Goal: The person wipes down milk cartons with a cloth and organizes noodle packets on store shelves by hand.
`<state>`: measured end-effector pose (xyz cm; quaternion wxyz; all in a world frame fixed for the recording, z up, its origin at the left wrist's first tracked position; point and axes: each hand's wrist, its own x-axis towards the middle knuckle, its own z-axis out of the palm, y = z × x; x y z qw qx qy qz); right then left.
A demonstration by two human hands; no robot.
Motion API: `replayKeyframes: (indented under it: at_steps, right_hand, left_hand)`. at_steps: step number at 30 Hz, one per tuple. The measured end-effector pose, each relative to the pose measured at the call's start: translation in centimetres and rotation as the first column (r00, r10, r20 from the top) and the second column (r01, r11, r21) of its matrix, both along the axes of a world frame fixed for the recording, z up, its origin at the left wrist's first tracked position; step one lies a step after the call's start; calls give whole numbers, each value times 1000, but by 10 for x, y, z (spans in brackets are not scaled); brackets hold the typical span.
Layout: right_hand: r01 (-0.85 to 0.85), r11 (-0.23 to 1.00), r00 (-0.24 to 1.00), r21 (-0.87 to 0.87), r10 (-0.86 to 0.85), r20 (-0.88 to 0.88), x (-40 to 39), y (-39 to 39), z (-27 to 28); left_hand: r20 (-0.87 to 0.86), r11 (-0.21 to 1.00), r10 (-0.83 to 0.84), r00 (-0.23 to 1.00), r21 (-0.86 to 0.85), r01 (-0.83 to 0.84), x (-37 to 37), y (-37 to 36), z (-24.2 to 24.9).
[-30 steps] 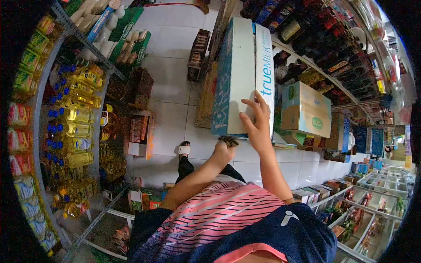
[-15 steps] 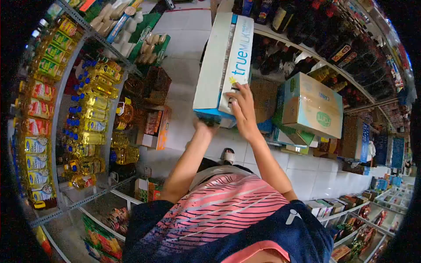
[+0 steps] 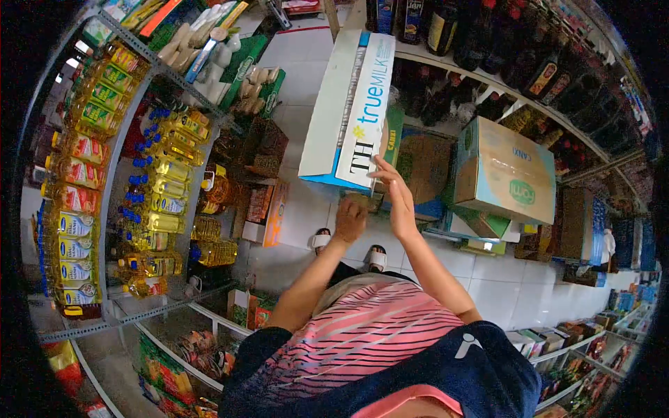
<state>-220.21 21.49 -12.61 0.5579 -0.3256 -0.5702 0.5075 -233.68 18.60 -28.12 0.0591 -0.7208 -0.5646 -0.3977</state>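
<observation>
Milk carton case, one only, white and blue with "TH true MILK" printed along its side, is held up in front of the person at about chest height, over the white tiled floor of a shop aisle. Its long axis runs away from the person, the far end tipped up toward the top of the head view and the near end lowest; the printed side faces right, the plain white face left.

Two hands are on it. The left hand is under the near bottom corner, its fingers curled against the blue lower edge. The right hand lies flat and open against the printed side near that same end, fingers pointing up. The hands are apart, one beneath and one at the side, both pressed to the case rather than wrapped around it.

Just right of the case stands one tilted cardboard box with a green logo, on top of other boxes whose number cannot be told. To the left, metal shelves carry many yellow oil bottles with blue caps, too many to count surely. Dark bottles line the shelf on the right. Two sandalled feet show below the hands.
</observation>
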Motion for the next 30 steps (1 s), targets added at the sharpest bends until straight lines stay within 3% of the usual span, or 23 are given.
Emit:
replayKeyframes:
  at_steps: [1, 2, 3, 4, 6, 7, 8, 9, 10, 12, 13, 14, 16, 18, 20, 21, 22, 23, 24, 25, 26, 28, 30]
  right_hand:
    - [41, 999, 999, 15, -41, 28, 1, -2, -4]
    - [84, 996, 995, 35, -86, 53, 1, -3, -8]
    - [95, 995, 994, 35, -96, 47, 2, -5, -13]
    - [122, 990, 992, -76, -119, 48, 4, -8, -19]
    - [161, 970, 987, -182, -155, 48, 11, -15, -33]
    - [155, 975, 987, -159, -146, 67, 17, -20, -39]
    - [147, 979, 987, -138, -136, 84, 23, -26, -45]
    - [158, 982, 980, -106, -143, 139, 29, -35, -45]
    - [165, 981, 980, -105, -151, 131, 29, -42, -38]
    - [166, 980, 978, 106, -177, 109, 27, -57, -22]
    - [125, 992, 991, 17, -124, -47, 17, -66, -36]
    - [137, 991, 989, 8, -136, -56, 7, -66, -31]
    - [304, 925, 842, -228, -373, -390, -4, -58, -11]
    - [305, 924, 835, -231, -376, -401, 2, -46, 1]
    - [206, 860, 825, -467, -409, -390, 4, -27, 2]
    - [319, 868, 857, -380, -435, -274, -2, -13, -8]
    - [256, 878, 864, -404, -395, -311, -8, -7, -8]
    - [306, 901, 900, -308, -379, -215, -18, 1, -16]
    - [342, 917, 922, -207, -370, -113, -30, 8, -31]
    - [327, 908, 886, -263, -391, -248, -44, 10, -45]
    - [329, 904, 883, -273, -397, -252, -45, 13, -63]
    - [443, 854, 896, -273, -434, 98, -37, 25, -109]
    - [408, 859, 912, -309, -395, 107, -39, 19, -141]
  left_hand:
    - [-31, 954, -246, 969, -184, 236, -13, -1, 5]
    - [-20, 821, -480, 877, -361, 441, -19, 1, 10]
    - [10, 774, -488, 873, -457, 438, -21, 0, 9]
    - [36, 720, -489, 872, -547, 427, -23, -1, 10]
    - [-332, 820, -569, 752, -165, 548, -39, -8, -9]
    - [-336, 816, -574, 747, -159, 556, -32, -16, 6]
    - [66, 806, -474, 878, -369, 463, -25, -30, 22]
    - [407, 698, -208, 890, -575, 426, -17, -38, 47]
    - [399, 696, -216, 891, -577, 427, -6, -41, 72]
    - [318, 933, -263, 911, -155, 324, 23, -47, 121]
    - [410, 927, -271, 871, -132, 351, 32, -46, 142]
    - [403, 922, -278, 872, -143, 361, 39, -43, 159]
    - [378, 762, -433, 818, -332, 557, 49, -33, 185]
    - [299, 725, -495, 816, -376, 578, 35, -21, 208]
    - [-42, 731, -618, 785, -399, 554, 13, -9, 238]
    - [-61, 795, -552, 832, -338, 503, -1, 0, 239]
    - [-73, 851, -482, 873, -275, 447, -12, 9, 237]
    - [-81, 848, -487, 870, -282, 449, -18, 19, 235]
    - [-155, 920, -354, 922, -236, 314, -22, 30, 232]
    - [-220, 968, -212, 952, -180, 174, -25, 36, 227]
    - [-225, 966, -218, 950, -190, 176, -27, 39, 216]
    - [-286, 984, -161, 945, -124, 130, -30, 48, 189]
    - [-284, 989, -147, 948, -59, 136, -35, 48, 176]
